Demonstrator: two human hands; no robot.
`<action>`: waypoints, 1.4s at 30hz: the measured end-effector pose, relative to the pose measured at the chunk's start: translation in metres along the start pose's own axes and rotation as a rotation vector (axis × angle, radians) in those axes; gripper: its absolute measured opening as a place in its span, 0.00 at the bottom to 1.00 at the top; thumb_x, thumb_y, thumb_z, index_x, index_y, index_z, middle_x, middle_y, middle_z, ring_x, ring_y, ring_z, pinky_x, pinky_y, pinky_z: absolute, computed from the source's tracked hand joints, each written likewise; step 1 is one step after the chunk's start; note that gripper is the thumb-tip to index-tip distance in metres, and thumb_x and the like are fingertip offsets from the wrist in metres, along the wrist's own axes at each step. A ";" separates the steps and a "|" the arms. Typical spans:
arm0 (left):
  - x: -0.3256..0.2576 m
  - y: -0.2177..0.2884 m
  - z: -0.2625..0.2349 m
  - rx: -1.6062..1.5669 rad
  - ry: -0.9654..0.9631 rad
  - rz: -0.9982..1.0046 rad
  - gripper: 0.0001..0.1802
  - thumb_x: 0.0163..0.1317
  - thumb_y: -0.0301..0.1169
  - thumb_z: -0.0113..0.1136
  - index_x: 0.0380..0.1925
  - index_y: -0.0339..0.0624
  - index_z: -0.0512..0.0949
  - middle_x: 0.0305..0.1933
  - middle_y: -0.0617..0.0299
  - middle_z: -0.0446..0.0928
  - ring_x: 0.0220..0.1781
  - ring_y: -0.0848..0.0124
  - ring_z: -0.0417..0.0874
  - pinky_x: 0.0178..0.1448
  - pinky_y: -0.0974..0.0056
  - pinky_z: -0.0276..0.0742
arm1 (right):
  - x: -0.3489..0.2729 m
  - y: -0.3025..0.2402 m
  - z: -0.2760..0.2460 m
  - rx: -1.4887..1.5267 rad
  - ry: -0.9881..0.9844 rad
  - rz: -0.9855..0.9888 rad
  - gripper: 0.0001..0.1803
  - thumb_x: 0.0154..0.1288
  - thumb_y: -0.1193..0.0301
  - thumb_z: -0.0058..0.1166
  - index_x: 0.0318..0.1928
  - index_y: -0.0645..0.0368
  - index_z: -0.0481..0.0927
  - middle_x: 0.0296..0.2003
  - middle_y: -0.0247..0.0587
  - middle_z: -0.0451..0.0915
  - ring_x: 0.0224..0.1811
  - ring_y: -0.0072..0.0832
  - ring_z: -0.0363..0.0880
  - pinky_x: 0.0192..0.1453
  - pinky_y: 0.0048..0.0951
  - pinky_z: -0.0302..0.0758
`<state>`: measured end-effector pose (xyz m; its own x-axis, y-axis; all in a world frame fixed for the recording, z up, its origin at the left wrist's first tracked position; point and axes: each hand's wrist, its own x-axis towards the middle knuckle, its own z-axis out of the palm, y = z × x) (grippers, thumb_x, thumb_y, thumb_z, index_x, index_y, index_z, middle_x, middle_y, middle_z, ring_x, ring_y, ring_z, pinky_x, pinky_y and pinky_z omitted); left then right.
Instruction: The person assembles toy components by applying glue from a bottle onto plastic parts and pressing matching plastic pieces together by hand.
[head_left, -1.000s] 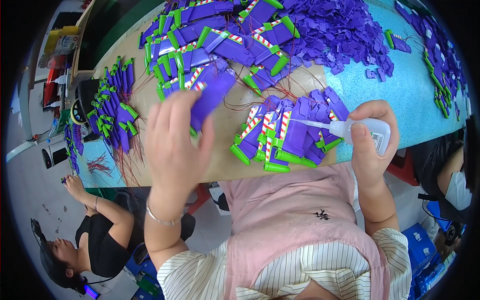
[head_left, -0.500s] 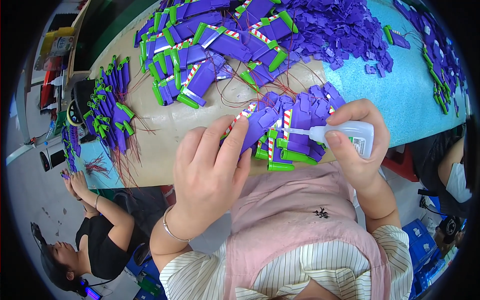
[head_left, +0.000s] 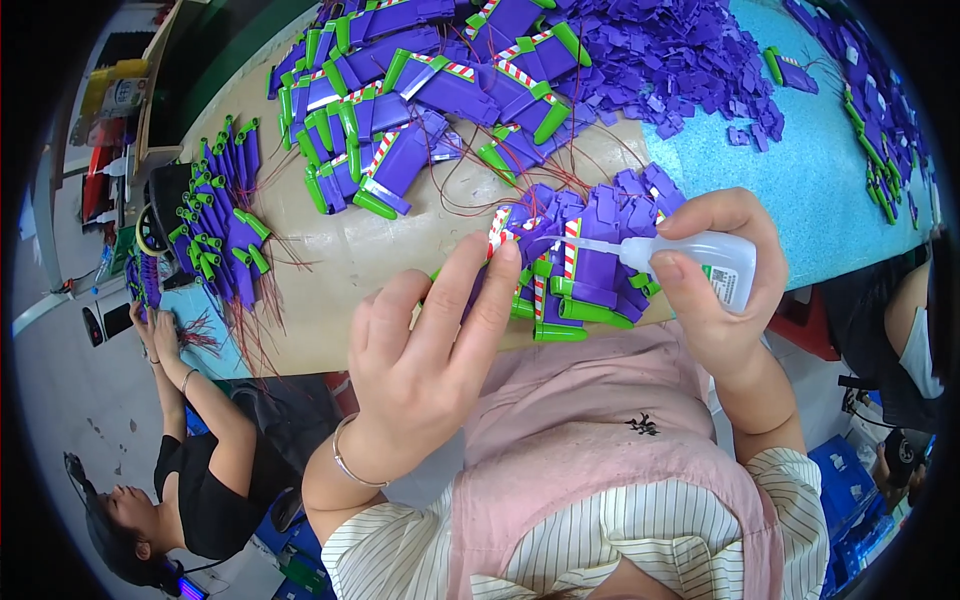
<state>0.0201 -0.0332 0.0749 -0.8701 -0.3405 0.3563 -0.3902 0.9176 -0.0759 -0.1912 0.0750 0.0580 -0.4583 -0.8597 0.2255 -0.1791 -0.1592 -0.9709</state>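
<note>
- Landmark = wing cluster (head_left: pixel 597 272): purple parts w/ green ends & red-white striped strips, heaped nr the table edge in front of the person.
- L hand (head_left: pixel 425 350): at L edge of wing cluster, back of hand up. Fore- & middle fingers apart from each other, forefinger tip on a striped wing (head_left: pixel 500 228) there; hand hides much of it. Thumb hidden, so can't tell if wing is pinched.
- R hand (head_left: pixel 728 325): just R of wing cluster, thumb & fingers clamped round a translucent squeeze bottle (head_left: pixel 722 260).
- Bottle lies nr horiz. over R side of wing cluster; thin nozzle (head_left: pixel 590 243) pts L across it, tip nr L forefinger. Can't tell if tip touches.
- Red wires (head_left: pixel 565 180) trail from far side of wing cluster.
- Beyond wing cluster, to L: big spread of like wings (head_left: pixel 410 110), overlapping.
- Beyond wing cluster, slightly R: heap of loose purple pieces (head_left: pixel 665 70); lone wing (head_left: pixel 795 76) farther R, on blue surface (head_left: pixel 770 190).
- Far R of wing cluster: another long batch (head_left: pixel 870 125), purple w/ green.
- Well L of wing cluster: bunch of purple-green parts (head_left: pixel 222 215), wires hanging nearside.
- Farther L, nearer side: co-worker (head_left: pixel 215 480) in black, hands up at table edge.
</note>
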 end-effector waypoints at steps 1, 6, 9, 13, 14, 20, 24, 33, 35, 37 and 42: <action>0.000 0.000 0.000 0.006 0.002 -0.004 0.24 0.50 0.28 0.58 0.50 0.45 0.83 0.51 0.66 0.80 0.39 0.69 0.72 0.40 0.67 0.68 | 0.000 0.000 0.000 -0.032 -0.002 0.012 0.12 0.59 0.79 0.67 0.42 0.63 0.78 0.36 0.35 0.80 0.34 0.16 0.76 0.38 0.17 0.72; 0.002 0.004 0.003 -0.062 0.003 -0.069 0.23 0.50 0.32 0.64 0.50 0.42 0.83 0.50 0.61 0.80 0.40 0.66 0.74 0.41 0.65 0.70 | -0.008 0.011 -0.011 0.049 0.116 -0.007 0.11 0.61 0.77 0.65 0.42 0.63 0.78 0.36 0.34 0.79 0.35 0.16 0.75 0.39 0.17 0.72; 0.013 0.021 0.009 -0.334 -0.054 -0.184 0.26 0.52 0.36 0.70 0.51 0.38 0.80 0.50 0.54 0.78 0.43 0.59 0.76 0.45 0.60 0.72 | -0.009 0.015 -0.014 0.106 0.212 -0.015 0.09 0.64 0.75 0.62 0.42 0.62 0.77 0.36 0.33 0.78 0.35 0.15 0.73 0.39 0.17 0.70; 0.017 0.006 0.023 -0.352 0.006 -0.204 0.22 0.54 0.33 0.69 0.48 0.36 0.78 0.49 0.51 0.75 0.49 0.55 0.76 0.53 0.53 0.71 | -0.009 0.019 -0.017 0.075 0.223 -0.018 0.09 0.64 0.76 0.62 0.42 0.62 0.77 0.37 0.33 0.78 0.35 0.14 0.73 0.39 0.17 0.69; 0.019 -0.006 0.031 -0.224 0.036 -0.279 0.21 0.54 0.32 0.69 0.47 0.36 0.77 0.49 0.50 0.75 0.50 0.54 0.76 0.54 0.52 0.70 | -0.010 0.020 -0.016 0.070 0.214 -0.023 0.09 0.64 0.76 0.62 0.42 0.62 0.77 0.37 0.32 0.78 0.35 0.14 0.73 0.39 0.17 0.69; 0.008 -0.046 0.055 0.055 -0.010 -0.476 0.22 0.54 0.27 0.65 0.50 0.37 0.74 0.47 0.48 0.76 0.47 0.50 0.78 0.50 0.53 0.75 | -0.009 0.016 -0.012 0.101 0.157 -0.017 0.09 0.63 0.76 0.63 0.41 0.62 0.77 0.36 0.32 0.78 0.34 0.13 0.73 0.38 0.16 0.69; -0.006 -0.035 0.026 -0.076 -0.016 -0.522 0.21 0.53 0.24 0.63 0.49 0.37 0.76 0.43 0.49 0.77 0.44 0.52 0.78 0.48 0.54 0.75 | -0.008 0.016 -0.013 0.083 0.156 -0.004 0.09 0.63 0.76 0.63 0.41 0.62 0.77 0.36 0.33 0.78 0.34 0.13 0.73 0.37 0.16 0.69; 0.000 0.005 -0.011 -0.345 -0.112 -0.277 0.28 0.46 0.22 0.67 0.52 0.36 0.78 0.45 0.54 0.77 0.42 0.57 0.76 0.46 0.55 0.74 | -0.010 0.008 -0.008 0.153 0.132 0.061 0.09 0.62 0.76 0.64 0.41 0.63 0.77 0.35 0.33 0.79 0.33 0.14 0.75 0.36 0.16 0.70; 0.002 0.006 -0.012 -0.309 -0.100 -0.243 0.28 0.45 0.22 0.67 0.52 0.37 0.78 0.46 0.55 0.77 0.42 0.57 0.75 0.46 0.56 0.74 | -0.010 0.005 -0.007 0.108 0.076 0.035 0.10 0.61 0.78 0.65 0.41 0.64 0.78 0.35 0.35 0.80 0.33 0.15 0.76 0.37 0.17 0.71; 0.001 0.006 -0.012 -0.295 -0.101 -0.237 0.28 0.45 0.22 0.67 0.52 0.37 0.79 0.47 0.55 0.77 0.42 0.57 0.75 0.46 0.56 0.74 | -0.010 0.001 -0.007 0.081 0.032 0.032 0.10 0.60 0.78 0.65 0.41 0.64 0.78 0.35 0.35 0.81 0.34 0.16 0.77 0.37 0.18 0.72; 0.001 0.006 -0.011 -0.268 -0.098 -0.218 0.28 0.45 0.22 0.67 0.52 0.37 0.79 0.47 0.55 0.77 0.41 0.57 0.75 0.45 0.56 0.74 | -0.008 -0.002 -0.003 -0.048 -0.056 -0.009 0.11 0.58 0.79 0.67 0.40 0.64 0.78 0.35 0.37 0.81 0.35 0.18 0.79 0.39 0.19 0.74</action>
<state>0.0196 -0.0255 0.0852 -0.8048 -0.5406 0.2451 -0.4884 0.8378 0.2442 -0.1895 0.0832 0.0583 -0.4074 -0.8843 0.2282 -0.2254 -0.1448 -0.9634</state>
